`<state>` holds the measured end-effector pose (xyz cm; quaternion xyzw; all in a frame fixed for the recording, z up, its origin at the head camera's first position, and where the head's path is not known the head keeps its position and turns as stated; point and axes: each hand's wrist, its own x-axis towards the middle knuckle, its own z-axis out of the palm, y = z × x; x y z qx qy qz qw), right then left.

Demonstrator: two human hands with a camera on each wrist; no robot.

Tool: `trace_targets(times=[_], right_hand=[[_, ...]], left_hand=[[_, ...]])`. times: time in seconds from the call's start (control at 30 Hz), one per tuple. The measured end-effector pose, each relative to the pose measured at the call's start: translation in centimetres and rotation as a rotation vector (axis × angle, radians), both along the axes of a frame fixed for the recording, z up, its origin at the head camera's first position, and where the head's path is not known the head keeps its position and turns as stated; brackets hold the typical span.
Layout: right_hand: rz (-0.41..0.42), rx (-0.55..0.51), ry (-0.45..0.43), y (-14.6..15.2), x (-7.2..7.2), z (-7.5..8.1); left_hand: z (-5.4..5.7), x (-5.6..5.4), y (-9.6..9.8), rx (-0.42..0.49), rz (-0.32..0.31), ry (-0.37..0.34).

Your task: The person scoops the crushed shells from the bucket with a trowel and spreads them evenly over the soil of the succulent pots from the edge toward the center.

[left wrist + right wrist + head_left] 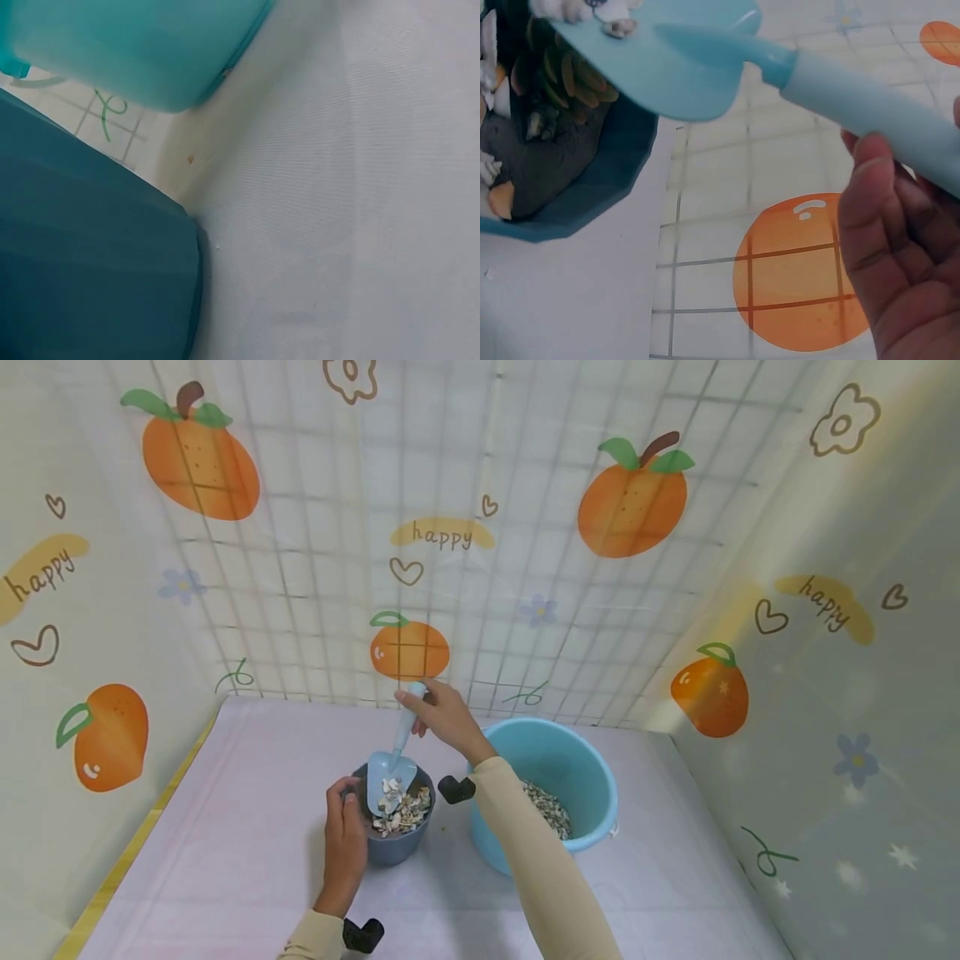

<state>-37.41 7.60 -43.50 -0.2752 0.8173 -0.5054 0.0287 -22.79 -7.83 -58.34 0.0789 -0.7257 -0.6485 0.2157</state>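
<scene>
My right hand (448, 720) grips the handle (406, 724) of a light-blue hand shovel, which slopes down into a dark blue-grey flower pot (395, 850). On the shovel's blade (697, 71) lie some pale shell-like chips, and more chips (407, 817) cover part of the dark soil in the pot. A succulent plant (568, 71) shows under the blade in the right wrist view. At the pot's left side, my left hand (345, 835) holds the rim, thumb and fingers bent over it. In the left wrist view the pot's wall (90, 255) fills the lower left.
Right of the pot stands a light-blue bucket (592, 777) with gravel-like chips (551, 810) at its bottom, partly behind my right forearm. A pale cloth (262, 777) covers the table. A wire grid behind a printed sheet (510, 635) closes off the back. A few crumbs (190, 159) lie between pot and bucket.
</scene>
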Motion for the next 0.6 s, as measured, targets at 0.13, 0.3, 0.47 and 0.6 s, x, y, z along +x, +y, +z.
trace_targets(times=[0.13, 0.3, 0.47, 0.6], right_hand=[[0.002, -0.021, 0.009, 0.0, 0.1, 0.0], [0.005, -0.022, 0.025, -0.1, 0.2, 0.1], [0.002, -0.034, 0.034, 0.0, 0.1, -0.1], [0.014, -0.04, 0.038, 0.2, 0.1, -0.1]], left_hand=[[0.3, 0.1, -0.3, -0.01, -0.027, -0.012], [0.6, -1.0, -2.5, -0.054, -0.108, -0.009], [0.3, -2.4, -4.0, -0.071, -0.286, 0.004], [-0.2, -2.8, -3.9, -0.035, -0.324, 0.012]])
